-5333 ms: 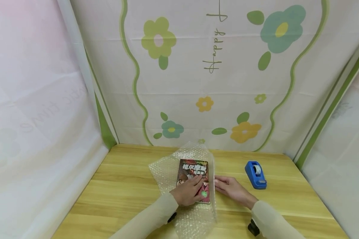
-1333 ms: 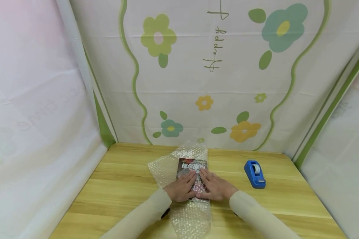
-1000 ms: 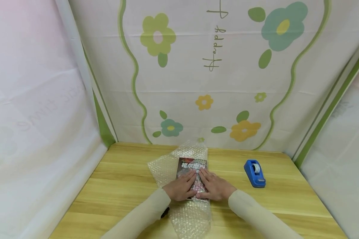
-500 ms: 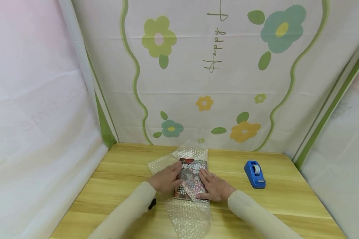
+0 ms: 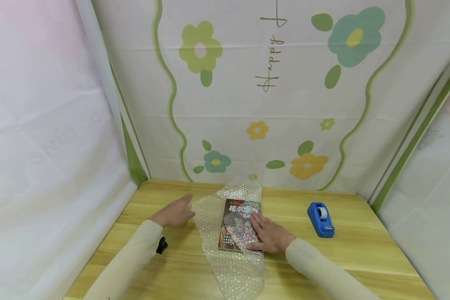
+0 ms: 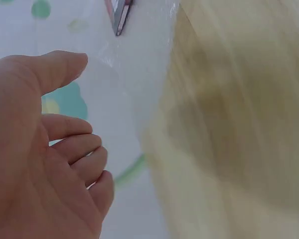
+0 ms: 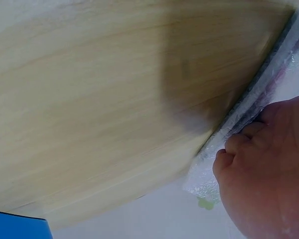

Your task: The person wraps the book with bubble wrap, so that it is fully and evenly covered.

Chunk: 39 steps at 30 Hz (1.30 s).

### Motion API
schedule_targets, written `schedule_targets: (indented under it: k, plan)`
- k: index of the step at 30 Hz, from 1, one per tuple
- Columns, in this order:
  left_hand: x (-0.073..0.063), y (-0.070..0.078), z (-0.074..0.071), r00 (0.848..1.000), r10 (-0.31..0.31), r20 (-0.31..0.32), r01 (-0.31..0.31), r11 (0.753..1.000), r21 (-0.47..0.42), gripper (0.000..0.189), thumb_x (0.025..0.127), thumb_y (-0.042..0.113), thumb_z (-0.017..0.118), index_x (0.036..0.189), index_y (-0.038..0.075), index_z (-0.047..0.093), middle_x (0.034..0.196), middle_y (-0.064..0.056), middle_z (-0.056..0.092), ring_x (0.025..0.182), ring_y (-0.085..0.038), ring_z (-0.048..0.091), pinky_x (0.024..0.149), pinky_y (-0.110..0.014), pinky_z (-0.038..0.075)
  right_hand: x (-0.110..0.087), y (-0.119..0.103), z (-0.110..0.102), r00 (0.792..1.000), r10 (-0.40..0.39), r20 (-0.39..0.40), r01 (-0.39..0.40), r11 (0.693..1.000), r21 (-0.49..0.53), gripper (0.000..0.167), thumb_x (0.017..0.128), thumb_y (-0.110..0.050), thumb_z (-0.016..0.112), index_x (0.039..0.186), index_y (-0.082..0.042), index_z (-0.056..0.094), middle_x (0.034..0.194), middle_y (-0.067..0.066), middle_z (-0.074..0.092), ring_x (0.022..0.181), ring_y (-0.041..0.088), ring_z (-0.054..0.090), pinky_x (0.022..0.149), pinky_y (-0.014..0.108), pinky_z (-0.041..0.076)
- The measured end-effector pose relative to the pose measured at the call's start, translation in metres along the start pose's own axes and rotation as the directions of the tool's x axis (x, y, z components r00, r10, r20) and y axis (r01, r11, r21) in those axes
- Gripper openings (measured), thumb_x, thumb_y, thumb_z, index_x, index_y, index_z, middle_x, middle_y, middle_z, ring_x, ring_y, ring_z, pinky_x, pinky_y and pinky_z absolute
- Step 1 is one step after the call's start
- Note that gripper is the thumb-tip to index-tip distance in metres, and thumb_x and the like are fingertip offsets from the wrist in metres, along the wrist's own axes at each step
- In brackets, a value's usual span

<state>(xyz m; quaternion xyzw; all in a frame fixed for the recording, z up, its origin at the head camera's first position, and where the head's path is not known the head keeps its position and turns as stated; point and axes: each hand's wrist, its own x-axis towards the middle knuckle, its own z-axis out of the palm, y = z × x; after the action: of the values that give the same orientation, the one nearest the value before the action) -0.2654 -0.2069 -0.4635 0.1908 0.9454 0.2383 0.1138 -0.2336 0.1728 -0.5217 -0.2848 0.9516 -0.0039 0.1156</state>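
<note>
At lower centre of the head view, the stiff book point(image 5: 239, 225) is pinned under a light, slippery bubble wrap point(image 5: 232, 266) flap by the flat right hand point(image 5: 268, 233); the left hand point(image 5: 173, 213), relaxed and empty, is held beside the sheet's left edge, judged the best place to take hold.

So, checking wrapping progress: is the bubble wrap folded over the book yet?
Partly. The right hand presses one flap onto the book; the bubble wrap left side lies spread.
</note>
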Motion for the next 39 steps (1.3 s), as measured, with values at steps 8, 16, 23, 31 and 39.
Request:
schedule_targets:
  k: [8, 16, 23, 31, 39]
  plan:
    - [-0.001, -0.031, 0.01, 0.99, -0.138, 0.026, 0.138, 0.924, -0.358, 0.075, 0.11, 0.038, 0.055, 0.165, -0.003, 0.025, 0.172, -0.028, 0.024, 0.159, -0.052, 0.024, 0.127, -0.066, 0.026, 0.0, 0.001, 0.003, 1.0, -0.001, 0.0, 0.001, 1.0, 0.005, 0.105, 0.099, -0.077, 0.047, 0.168, -0.002, 0.021, 0.177, 0.018, 0.018, 0.165, 0.035, 0.02, 0.132, 0.049, 0.028]
    - [0.009, -0.05, 0.019, 0.991, -0.131, 0.039, 0.119, 0.68, -0.723, 0.068, 0.115, 0.032, 0.042, 0.165, -0.008, 0.018, 0.173, -0.029, 0.019, 0.161, -0.048, 0.02, 0.13, -0.06, 0.024, 0.001, 0.0, 0.002, 1.0, -0.004, 0.001, 0.004, 1.0, 0.006, 0.106, 0.099, -0.077, 0.046, 0.169, -0.002, 0.019, 0.178, 0.018, 0.016, 0.165, 0.034, 0.018, 0.131, 0.049, 0.029]
    - [0.018, -0.063, 0.03, 0.992, -0.118, 0.04, 0.084, 0.393, -0.916, 0.062, 0.117, 0.019, 0.035, 0.163, -0.014, 0.01, 0.172, -0.033, 0.015, 0.162, -0.047, 0.017, 0.133, -0.053, 0.019, 0.001, -0.001, 0.001, 1.0, -0.003, -0.002, 0.002, 1.0, -0.011, 0.106, 0.099, -0.079, 0.044, 0.169, -0.003, 0.019, 0.178, 0.017, 0.016, 0.165, 0.033, 0.018, 0.132, 0.048, 0.029]
    - [0.02, -0.061, 0.039, 0.992, -0.114, 0.054, 0.09, 0.338, -0.937, 0.061, 0.116, 0.023, 0.042, 0.16, -0.014, 0.024, 0.165, -0.032, 0.034, 0.152, -0.037, 0.044, 0.128, -0.043, 0.035, 0.001, 0.001, 0.003, 1.0, 0.002, -0.004, -0.003, 1.0, -0.008, 0.106, 0.098, -0.08, 0.044, 0.169, -0.004, 0.019, 0.178, 0.016, 0.015, 0.166, 0.033, 0.018, 0.132, 0.048, 0.029]
    - [0.025, -0.052, 0.048, 0.994, -0.079, 0.071, 0.092, 0.313, -0.945, 0.052, 0.113, 0.015, 0.049, 0.155, -0.015, 0.037, 0.147, -0.021, 0.061, 0.13, -0.02, 0.066, 0.115, -0.033, 0.051, 0.0, 0.002, 0.004, 1.0, 0.005, -0.005, -0.005, 1.0, -0.007, 0.107, 0.098, -0.08, 0.043, 0.169, -0.004, 0.019, 0.178, 0.017, 0.015, 0.165, 0.033, 0.018, 0.131, 0.049, 0.029]
